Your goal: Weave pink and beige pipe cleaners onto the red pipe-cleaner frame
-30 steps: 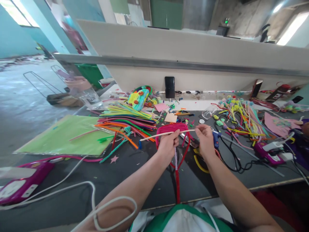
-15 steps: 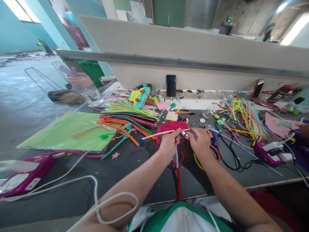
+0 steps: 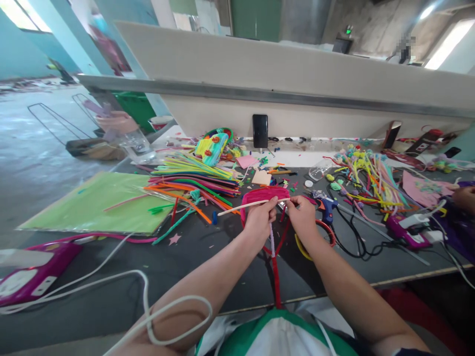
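Observation:
My left hand (image 3: pixel 260 220) is closed round a red and pink pipe-cleaner frame (image 3: pixel 275 267) whose stem runs down toward my body. It also pinches a cream pipe cleaner (image 3: pixel 237 208) that sticks out to the left. My right hand (image 3: pixel 303 218) is closed on the right end of that cream pipe cleaner, close beside the left hand. The woven pink top of the frame (image 3: pixel 264 193) shows just above both hands.
A pile of coloured pipe cleaners (image 3: pixel 193 180) and a green sheet (image 3: pixel 96 205) lie to the left. A blue glue gun (image 3: pixel 326 207), cables and more pipe cleaners (image 3: pixel 367 178) lie to the right. A phone (image 3: pixel 260 130) leans on the back board. Another person's hand (image 3: pixel 465 197) is at far right.
My right hand has slid left along the cream pipe cleaner and now sits right beside my left hand. The left hand has hardly moved.

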### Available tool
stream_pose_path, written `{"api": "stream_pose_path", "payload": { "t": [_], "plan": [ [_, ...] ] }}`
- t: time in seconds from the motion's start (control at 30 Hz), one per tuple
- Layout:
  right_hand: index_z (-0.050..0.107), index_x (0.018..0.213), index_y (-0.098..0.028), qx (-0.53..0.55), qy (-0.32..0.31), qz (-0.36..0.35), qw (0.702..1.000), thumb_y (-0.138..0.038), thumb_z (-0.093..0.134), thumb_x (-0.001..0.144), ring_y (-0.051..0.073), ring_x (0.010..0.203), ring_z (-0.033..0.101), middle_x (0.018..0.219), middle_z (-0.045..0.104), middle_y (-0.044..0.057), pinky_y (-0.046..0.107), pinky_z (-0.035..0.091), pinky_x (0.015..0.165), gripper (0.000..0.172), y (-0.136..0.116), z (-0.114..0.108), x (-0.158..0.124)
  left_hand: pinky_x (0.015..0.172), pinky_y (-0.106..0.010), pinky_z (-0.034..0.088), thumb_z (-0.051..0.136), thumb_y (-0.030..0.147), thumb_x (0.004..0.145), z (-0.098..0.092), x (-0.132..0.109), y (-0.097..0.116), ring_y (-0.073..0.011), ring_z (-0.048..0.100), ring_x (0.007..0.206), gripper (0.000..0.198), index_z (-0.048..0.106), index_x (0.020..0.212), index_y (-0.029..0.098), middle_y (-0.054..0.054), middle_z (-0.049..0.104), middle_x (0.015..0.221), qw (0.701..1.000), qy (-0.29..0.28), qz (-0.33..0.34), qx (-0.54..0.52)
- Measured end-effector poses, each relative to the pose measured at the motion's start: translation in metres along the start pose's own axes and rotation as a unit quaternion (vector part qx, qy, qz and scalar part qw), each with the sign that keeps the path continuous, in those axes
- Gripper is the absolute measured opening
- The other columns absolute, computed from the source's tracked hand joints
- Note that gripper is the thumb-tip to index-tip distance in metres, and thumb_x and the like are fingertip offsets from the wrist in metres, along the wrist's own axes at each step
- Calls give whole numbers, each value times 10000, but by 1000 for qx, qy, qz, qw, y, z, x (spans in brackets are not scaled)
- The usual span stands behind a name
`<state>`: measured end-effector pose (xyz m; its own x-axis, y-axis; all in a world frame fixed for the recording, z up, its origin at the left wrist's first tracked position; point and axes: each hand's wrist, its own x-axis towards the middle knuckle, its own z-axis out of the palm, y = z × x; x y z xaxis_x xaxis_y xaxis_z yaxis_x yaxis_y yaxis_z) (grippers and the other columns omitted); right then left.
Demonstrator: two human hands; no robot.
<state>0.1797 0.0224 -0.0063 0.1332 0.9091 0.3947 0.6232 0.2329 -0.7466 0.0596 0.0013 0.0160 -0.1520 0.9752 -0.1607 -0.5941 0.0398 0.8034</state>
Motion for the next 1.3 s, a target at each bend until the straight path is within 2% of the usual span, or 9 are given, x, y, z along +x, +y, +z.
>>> {"api": "stream_pose_path", "payload": {
  "t": [0.23, 0.33, 0.43, 0.57, 0.7, 0.87, 1.03, 1.2, 1.3],
  "plan": [
    [599, 712, -186, 127, -165, 87, 974, -387, 535, 788, 118, 531, 425, 573, 530, -31, 247, 293, 535, 225, 4, -6, 10, 374, -188, 147, 776, 258, 578, -4, 4, -1, -20, 344, 385, 294, 520, 649, 130, 42, 488, 530, 1000, -8, 0, -3],
    [586, 731, -182, 237, -246, 124, 932, -447, 583, 765, 101, 503, 404, 563, 518, -43, 240, 287, 520, 267, 9, -11, 15, 376, -185, 146, 781, 246, 574, -4, 4, 1, -12, 342, 382, 299, 521, 666, 131, 42, 505, 546, 1000, -11, -10, -7],
    [619, 785, -171, 326, -300, 151, 883, -469, 677, 700, 105, 543, 469, 629, 588, -29, 243, 337, 568, 315, 13, -19, 18, 376, -184, 140, 789, 248, 566, -4, 4, 2, -10, 343, 381, 312, 518, 669, 133, 41, 513, 556, 1000, -19, -15, -9],
    [651, 796, -163, 394, -292, 188, 851, -461, 721, 675, 116, 581, 520, 671, 632, -7, 256, 376, 620, 329, 15, -23, 20, 374, -186, 155, 785, 245, 577, -4, 6, 2, -6, 342, 383, 307, 513, 668, 134, 17, 563, 613, 1000, -20, -17, -6],
    [649, 744, -157, 429, -306, 210, 824, -442, 736, 671, 109, 555, 505, 632, 618, -6, 252, 370, 601, 307, 15, -21, 20, 375, -187, 162, 778, 227, 587, -5, 6, 1, -7, 339, 385, 295, 512, 676, 136, 16, 559, 624, 1000, -20, -17, -6],
    [621, 659, -151, 436, -334, 208, 809, -477, 711, 694, 100, 544, 468, 588, 574, -5, 239, 340, 562, 340, 13, -18, 19, 376, -187, 147, 778, 228, 595, -6, 7, 1, -9, 328, 387, 305, 491, 642, 135, 39, 492, 578, 999, -29, -18, -9],
    [615, 627, -158, 441, -332, 200, 810, -508, 694, 700, 114, 564, 502, 588, 594, 5, 257, 389, 604, 366, 10, -20, 18, 376, -184, 149, 786, 238, 590, -6, 8, 1, -9, 330, 387, 309, 500, 647, 134, 42, 479, 573, 999, -36, -23, -6],
    [683, 829, -183, 449, -316, 197, 812, -615, 579, 747, 181, 716, 611, 742, 687, 54, 305, 455, 682, 452, 3, -27, 21, 372, -182, 137, 794, 245, 578, -7, 8, 3, -14, 338, 378, 322, 495, 633, 138, 53, 455, 549, 998, -54, -28, 0],
    [685, 866, -188, 426, -294, 182, 836, -634, 556, 749, 186, 744, 622, 776, 696, 54, 311, 466, 696, 479, 0, -31, 22, 370, -178, 145, 793, 258, 581, -6, 8, 2, -24, 370, 384, 310, 514, 634, 135, 46, 469, 545, 997, -65, -31, 7]
  ]
}}
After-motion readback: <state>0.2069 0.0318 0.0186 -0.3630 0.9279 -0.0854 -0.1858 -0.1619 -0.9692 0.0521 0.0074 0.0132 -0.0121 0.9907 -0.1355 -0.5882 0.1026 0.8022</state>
